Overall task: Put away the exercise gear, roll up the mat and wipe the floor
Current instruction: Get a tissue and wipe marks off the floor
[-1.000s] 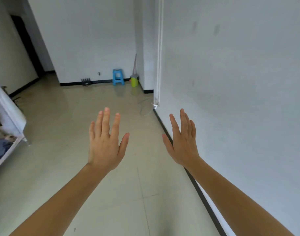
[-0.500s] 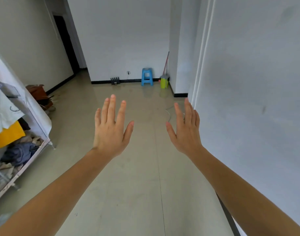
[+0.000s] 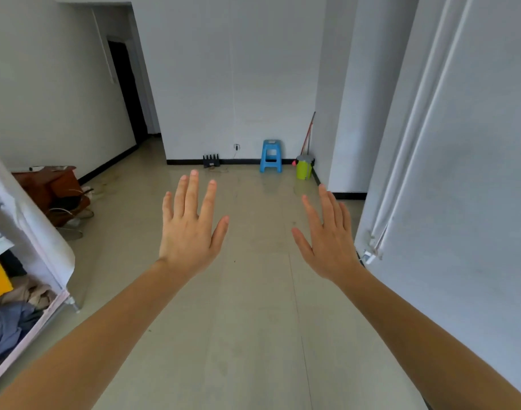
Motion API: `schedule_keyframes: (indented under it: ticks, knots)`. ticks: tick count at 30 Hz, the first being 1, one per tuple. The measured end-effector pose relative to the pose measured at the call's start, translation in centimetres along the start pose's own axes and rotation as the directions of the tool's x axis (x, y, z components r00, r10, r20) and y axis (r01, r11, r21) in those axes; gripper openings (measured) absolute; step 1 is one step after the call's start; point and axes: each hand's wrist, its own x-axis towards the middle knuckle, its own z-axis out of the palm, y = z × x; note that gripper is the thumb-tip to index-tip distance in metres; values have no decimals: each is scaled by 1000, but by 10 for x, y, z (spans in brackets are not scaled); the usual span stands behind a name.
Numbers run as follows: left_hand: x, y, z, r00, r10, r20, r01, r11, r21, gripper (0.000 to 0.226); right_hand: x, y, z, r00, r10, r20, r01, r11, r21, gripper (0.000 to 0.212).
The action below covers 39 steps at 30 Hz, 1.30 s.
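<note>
Above the bare floor (image 3: pixel 253 321), left hand (image 3: pixel 191 241) and right hand (image 3: pixel 330 247) hover, fingers spread, holding nothing, probably ready to begin.

I read this as a sparsely furnished room in a home. Well left of my left hand (image 3: pixel 188 241), a fabric wardrobe (image 3: pixel 31 232) holds heaped clothes (image 3: pixel 8 324). Far beyond the hand, against a white wall (image 3: pixel 238 84), stand a blue plastic stool (image 3: pixel 271 156), a router (image 3: pixel 211 161) by a wall socket (image 3: pixel 237 147), and a green bucket (image 3: pixel 304 170) with a mop handle (image 3: pixel 309 131), on glossy floor tiles (image 3: pixel 253 335).
</note>
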Motion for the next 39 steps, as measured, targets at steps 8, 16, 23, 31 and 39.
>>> schedule_keyframes:
  ticks: [8,16,23,31,39]
  knots:
    - [173,-48,186,999,54,2,-54,996,-76,65,163,76,154,997,82,-9,-82,994,-75,74]
    - [393,-97,370,996,84,10,-83,996,-29,67,379,173,320,989,146,15,-144,985,-100,76]
    - [538,-187,497,999,48,-18,-48,999,-4,67,561,189,463,995,65,71,-64,998,-13,72]
    - [703,-312,696,1000,-27,5,27,999,-26,68,766,213,666,993,75,94,-73,997,-24,71]
    - [916,-382,870,997,34,64,-28,996,-83,67,947,285,809,978,173,118,-172,985,-20,71]
